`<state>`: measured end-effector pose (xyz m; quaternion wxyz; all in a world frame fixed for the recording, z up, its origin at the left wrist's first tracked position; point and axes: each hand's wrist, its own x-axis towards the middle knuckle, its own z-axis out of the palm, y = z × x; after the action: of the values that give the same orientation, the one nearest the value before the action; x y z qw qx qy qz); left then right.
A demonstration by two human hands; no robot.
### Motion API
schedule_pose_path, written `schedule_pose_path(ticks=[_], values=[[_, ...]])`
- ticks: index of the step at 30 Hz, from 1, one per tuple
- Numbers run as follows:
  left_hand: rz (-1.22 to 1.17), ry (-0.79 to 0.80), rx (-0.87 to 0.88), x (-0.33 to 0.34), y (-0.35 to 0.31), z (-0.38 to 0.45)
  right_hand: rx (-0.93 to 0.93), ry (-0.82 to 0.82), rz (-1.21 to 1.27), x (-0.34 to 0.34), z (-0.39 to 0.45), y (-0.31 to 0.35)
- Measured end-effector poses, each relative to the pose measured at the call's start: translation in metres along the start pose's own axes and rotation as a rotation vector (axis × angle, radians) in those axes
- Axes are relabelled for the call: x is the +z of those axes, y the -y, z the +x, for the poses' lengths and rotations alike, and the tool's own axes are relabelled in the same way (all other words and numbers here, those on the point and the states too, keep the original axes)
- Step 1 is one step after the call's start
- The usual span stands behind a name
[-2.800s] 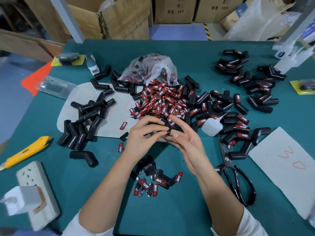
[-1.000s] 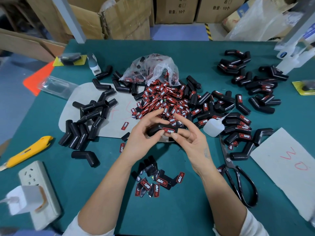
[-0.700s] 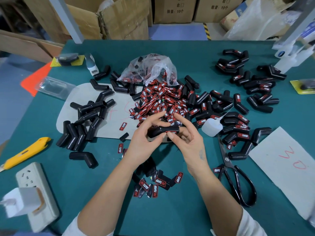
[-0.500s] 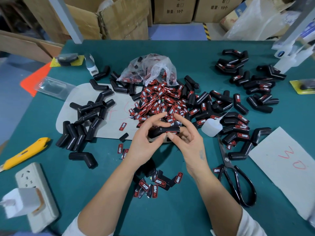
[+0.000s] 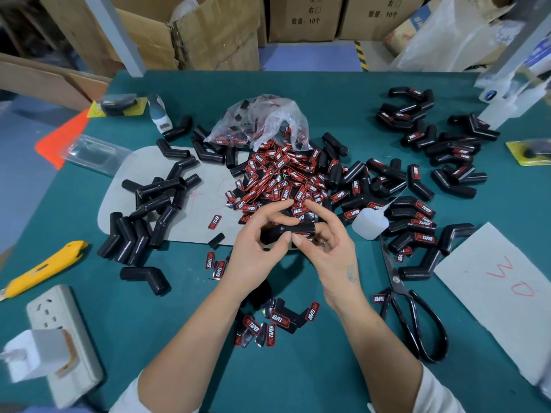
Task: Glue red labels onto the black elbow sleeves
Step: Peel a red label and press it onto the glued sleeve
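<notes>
Head view showed both hands, left hand (image 5: 253, 248) and right hand (image 5: 331, 251), gripping one elbow sleeve (image 5: 286, 232). Behind lay the label pile (image 5: 280, 177); a glue bottle (image 5: 369, 223) and scissors (image 5: 408, 305) lay at the right.

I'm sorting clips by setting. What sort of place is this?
Probably a small factory or warehouse packing bench: stacked cardboard cartons behind a green work table, heaps of black elbow sleeves and red labels, plus a glue bottle.

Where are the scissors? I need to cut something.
In the head view, the black scissors lie on the green table right of the right hand, blades pointing toward the white glue bottle.
</notes>
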<state>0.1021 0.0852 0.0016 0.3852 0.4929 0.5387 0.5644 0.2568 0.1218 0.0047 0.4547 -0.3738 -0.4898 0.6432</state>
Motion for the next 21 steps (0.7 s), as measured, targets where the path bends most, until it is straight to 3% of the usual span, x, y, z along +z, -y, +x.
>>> schedule_pose_path(ticks=[21], values=[[0.009,-0.045,-0.004,0.0053,-0.0021,0.0009,0.005,-0.015,-0.013,-0.0001,-0.0011,0.0007]])
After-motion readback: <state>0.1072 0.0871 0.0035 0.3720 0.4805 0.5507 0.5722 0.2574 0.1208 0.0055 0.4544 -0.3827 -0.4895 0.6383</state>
